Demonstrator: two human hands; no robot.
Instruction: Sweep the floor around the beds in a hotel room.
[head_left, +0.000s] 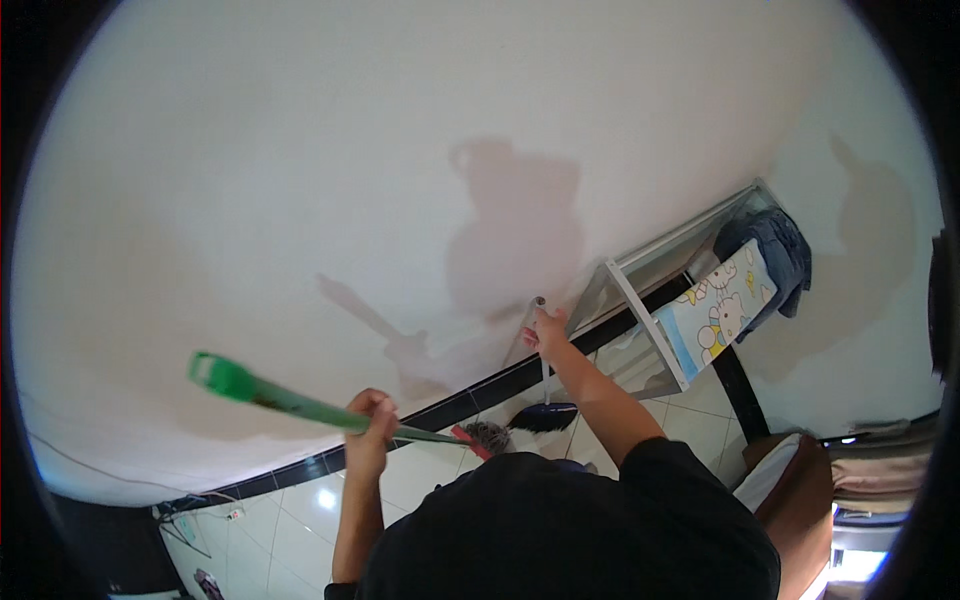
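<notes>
Nearest, below the head camera, a black short-sleeved shirt [570, 530] is seen. To the left, a long green tubular handle [300, 404] is grasped by the left hand [374, 416], the fingers being wrapped around it and its upper end left jutting out. The handle is slanted down to a red-backed broom head with grey bristles [484, 438]; whether the floor is touched by it cannot be told. Ahead, a slim pale stick [546, 385] is gripped near its top by the outstretched right hand [547, 333]; at its lower end a broom head with black bristles [541, 417] is seen, just beside the grey one. Below, the floor is laid with glossy white tiles [400, 470], edged by a black tiled skirting [440, 410]. Farther right, a grey metal rack [637, 308] is hung with dark blue denim [787, 250] and a cartoon-printed light-blue sheet [715, 312]. Behind, shadows are cast on a plain white wall [300, 150]
</notes>
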